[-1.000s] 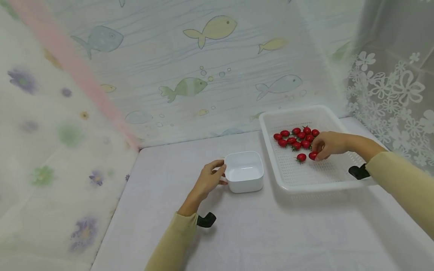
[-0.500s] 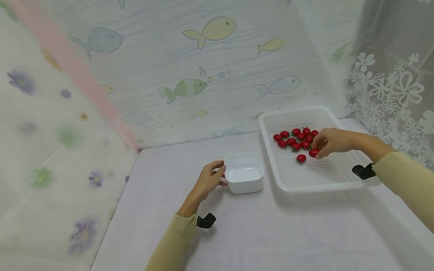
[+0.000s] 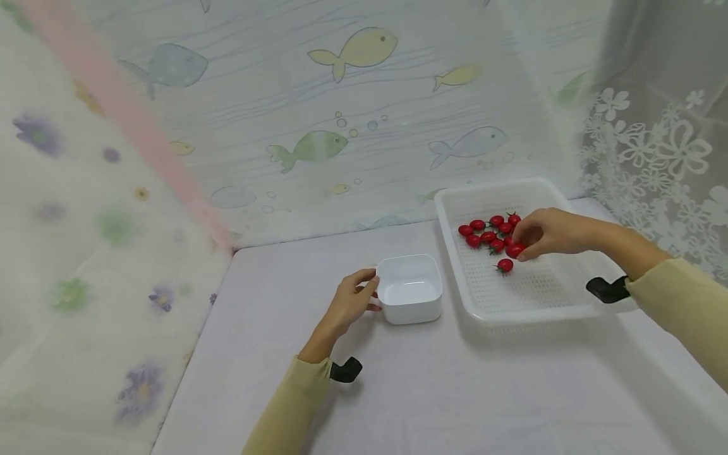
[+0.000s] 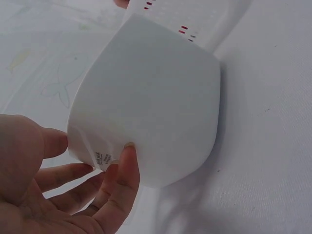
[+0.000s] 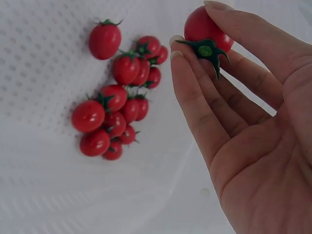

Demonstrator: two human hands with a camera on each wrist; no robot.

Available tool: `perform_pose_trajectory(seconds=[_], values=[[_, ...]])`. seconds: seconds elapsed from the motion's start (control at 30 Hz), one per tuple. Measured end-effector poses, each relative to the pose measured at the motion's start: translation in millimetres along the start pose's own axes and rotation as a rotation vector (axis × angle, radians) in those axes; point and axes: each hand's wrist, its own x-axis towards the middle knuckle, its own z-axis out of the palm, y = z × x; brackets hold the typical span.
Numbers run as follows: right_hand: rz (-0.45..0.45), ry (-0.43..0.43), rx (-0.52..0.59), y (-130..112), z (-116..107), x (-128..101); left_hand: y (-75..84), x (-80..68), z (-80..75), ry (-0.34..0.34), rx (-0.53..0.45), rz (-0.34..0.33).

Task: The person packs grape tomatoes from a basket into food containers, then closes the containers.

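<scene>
Red tomato (image 5: 207, 27) pinched in right-hand fingers (image 5: 195, 92); eleven remain in one tray (image 3: 529, 297).

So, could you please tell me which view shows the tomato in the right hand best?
The right wrist view: the tomato fills the frame, pinched between thumb and fingers, green calyx showing. The head view shows only a red speck; the left wrist view misses it.

The little white bowl (image 4: 151, 97) looks like smooth plastic with a soft satin sheen, and the perforated basket (image 3: 529, 294) is white plastic too, kinda matt. The cherry tomatoes (image 5: 119, 105) are glossy and smooth-skinned with matt green stems. Tabletop (image 3: 398, 385) has a matt white cloth-like cover, and the fish-print curtain (image 3: 318, 114) behind looks like thin, slightly crinkled fabric
</scene>
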Motion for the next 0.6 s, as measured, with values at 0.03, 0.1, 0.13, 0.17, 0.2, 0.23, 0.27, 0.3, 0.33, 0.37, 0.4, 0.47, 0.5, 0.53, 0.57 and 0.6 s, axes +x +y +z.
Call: perform_pose_trajectory(seconds=[0.03, 0.1, 0.13, 0.17, 0.2, 0.23, 0.27, 0.3, 0.33, 0.37, 0.4, 0.47, 0.5, 0.53, 0.57, 0.6], values=[[0.000, 0.003, 0.007, -2.9, 0.7, -0.1, 0.0, -0.1, -0.1, 0.001, 0.001, 0.001], [0.003, 0.010, 0.014, -8.1, 2.3, -0.5, -0.8, 0.1, 0.0, 0.000, 0.002, 0.000], [0.000, 0.013, 0.017, -10.5, 3.0, -0.8, -0.9, 0.1, 0.0, -0.001, 0.005, -0.001], [-0.001, 0.016, 0.021, -12.8, 3.8, -0.7, -1.0, 0.1, 0.1, -0.001, 0.007, -0.003], [-0.005, 0.019, 0.023, -15.1, 4.6, -0.4, -1.0, 0.1, 0.2, -0.001, 0.010, -0.004], [-0.011, 0.023, 0.025, -17.4, 5.3, 0.0, -0.9, 0.1, 0.2, 0.002, 0.014, -0.005], [-0.019, 0.028, 0.023, -19.4, 5.9, 0.6, -1.0, 0.2, 0.3, 0.003, 0.021, -0.005], [-0.026, 0.032, 0.023, -21.5, 6.5, 1.0, -0.7, 0.1, 0.2, 0.005, 0.029, -0.003], [-0.032, 0.034, 0.026, -23.6, 7.0, 1.6, -0.3, 0.1, 0.1, 0.007, 0.035, -0.002], [-0.035, 0.037, 0.026, -25.5, 7.5, 2.2, -0.5, 0.2, 0.0, 0.007, 0.039, 0.002], [-0.039, 0.040, 0.026, -27.4, 7.9, 2.5, -0.5, 0.3, -0.2, 0.007, 0.044, 0.007], [-0.041, 0.040, 0.028, -31.0, 8.6, 2.9, -0.6, 0.5, -0.5, 0.004, 0.046, 0.016], [-0.040, 0.041, 0.030, -32.9, 9.0, 2.8, -0.6, 0.5, -0.7, 0.003, 0.044, 0.019], [-0.043, 0.042, 0.027, -34.6, 9.3, 2.9, -0.6, 0.5, -0.7, 0.001, 0.036, 0.019], [-0.046, 0.044, 0.025, -36.3, 9.7, 3.0, -0.6, 0.4, -0.8, 0.000, 0.030, 0.019], [-0.053, 0.046, 0.024, -37.9, 10.1, 3.2, -0.5, 0.3, -0.8, -0.001, 0.021, 0.017]])
